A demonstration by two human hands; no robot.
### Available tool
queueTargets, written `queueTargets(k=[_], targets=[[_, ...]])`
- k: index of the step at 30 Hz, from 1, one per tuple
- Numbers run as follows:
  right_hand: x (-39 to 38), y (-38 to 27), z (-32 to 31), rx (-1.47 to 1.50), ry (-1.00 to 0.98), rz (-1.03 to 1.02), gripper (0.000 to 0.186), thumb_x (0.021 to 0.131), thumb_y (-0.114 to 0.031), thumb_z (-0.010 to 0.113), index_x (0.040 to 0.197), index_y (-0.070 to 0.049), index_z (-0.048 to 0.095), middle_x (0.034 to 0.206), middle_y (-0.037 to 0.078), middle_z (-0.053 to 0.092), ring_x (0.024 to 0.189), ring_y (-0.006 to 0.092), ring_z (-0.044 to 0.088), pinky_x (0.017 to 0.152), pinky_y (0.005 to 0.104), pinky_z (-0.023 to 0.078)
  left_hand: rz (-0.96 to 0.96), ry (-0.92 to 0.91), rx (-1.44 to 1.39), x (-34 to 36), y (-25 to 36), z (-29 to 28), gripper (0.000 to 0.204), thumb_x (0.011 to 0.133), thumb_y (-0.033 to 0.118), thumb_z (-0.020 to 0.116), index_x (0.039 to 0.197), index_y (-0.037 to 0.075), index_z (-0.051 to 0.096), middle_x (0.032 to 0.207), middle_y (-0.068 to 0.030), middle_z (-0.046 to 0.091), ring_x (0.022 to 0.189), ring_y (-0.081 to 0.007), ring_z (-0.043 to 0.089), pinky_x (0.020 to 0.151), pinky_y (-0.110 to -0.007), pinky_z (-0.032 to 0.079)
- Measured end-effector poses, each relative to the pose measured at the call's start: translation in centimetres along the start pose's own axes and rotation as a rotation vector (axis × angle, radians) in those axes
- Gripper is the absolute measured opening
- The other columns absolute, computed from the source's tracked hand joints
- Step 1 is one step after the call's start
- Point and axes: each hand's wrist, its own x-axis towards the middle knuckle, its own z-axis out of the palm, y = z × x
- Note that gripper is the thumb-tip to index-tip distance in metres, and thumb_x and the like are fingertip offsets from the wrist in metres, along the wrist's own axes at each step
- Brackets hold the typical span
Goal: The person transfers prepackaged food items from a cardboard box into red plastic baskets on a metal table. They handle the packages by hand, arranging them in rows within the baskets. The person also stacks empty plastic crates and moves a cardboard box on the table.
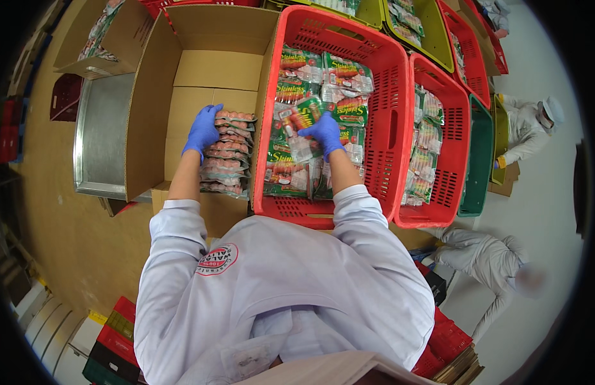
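My left hand, in a blue glove, lies along the left side of a row of sausage packs in an open cardboard carton. The packs stand on edge, pressed together in the near right part of the carton. Its fingers reach toward the far end of the row, not closed round a pack. To the right, my blue-gloved right hand grips a green-and-clear sausage pack, tilted above a red plastic crate. Several similar packs lie flat inside that crate.
A metal tray and another carton are at the left. More crates stand to the right: a red crate holding packs, and a green crate. Two people in white, one person and another person, are at the right.
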Motion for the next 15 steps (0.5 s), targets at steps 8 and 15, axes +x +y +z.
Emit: queueTargets(k=[8,15], targets=[[0.8,3.3,-11.3,0.035,-0.549,-0.311,0.055,0.048,-0.024,0.081,0.096,-0.006,0.062,0.080,0.009,0.064,0.066,0.0157,0.059,0.066,0.0309,0.048,-0.021,-0.006,-0.002,0.1,0.9,-0.6,0.060,0.063,-0.004,0.064,0.119,0.010,0.047,0.120,-0.0163,0.044,0.107,-0.0322,0.046,0.091,-0.035,0.040],[-6.2,10.4,-6.4,-0.189,-0.656,-0.408,0.107,0.038,-0.012,0.084,0.131,-0.013,0.032,0.130,0.016,0.040,0.115,0.0253,0.044,0.086,0.0343,0.045,0.005,-0.005,0.068,0.0,0.5,0.1,0.061,0.063,-0.001,0.068,0.119,0.008,0.046,0.118,-0.0161,0.046,0.105,-0.0321,0.048,0.090,-0.034,0.041]])
